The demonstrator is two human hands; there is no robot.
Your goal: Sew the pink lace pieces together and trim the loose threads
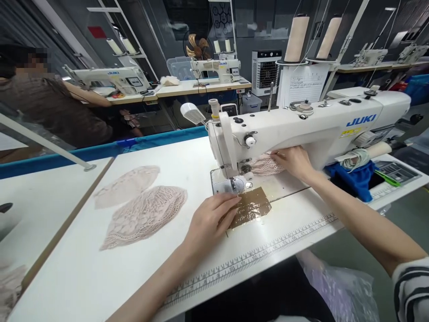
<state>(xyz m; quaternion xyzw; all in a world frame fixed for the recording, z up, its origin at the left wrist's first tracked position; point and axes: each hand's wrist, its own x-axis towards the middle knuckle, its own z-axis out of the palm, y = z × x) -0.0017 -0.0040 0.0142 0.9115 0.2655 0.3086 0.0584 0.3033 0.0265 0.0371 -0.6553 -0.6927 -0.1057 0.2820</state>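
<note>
My left hand point(212, 215) lies on the table in front of the needle, fingers stretched out. Its fingertips touch the edge of a shiny brown tape patch point(252, 208) stuck on the tabletop. Beneath the arm of the white sewing machine point(311, 120), my right hand point(295, 162) pinches the edge of a beige lace piece point(267, 165). The presser foot point(233, 184) stands over the metal needle plate point(219, 184), with no fabric visible under it. Two more pieces lie to the left: a lace cup piece point(147, 217) and a plainer pale cup piece point(127, 185).
A printed ruler point(248, 261) runs along the table's front edge. At right are blue cloth point(355, 176), green-handled tool point(387, 178) and a coil of pale elastic point(355, 158). Thread cones point(297, 39) stand behind the machine. Another person point(50, 103) sits at far left.
</note>
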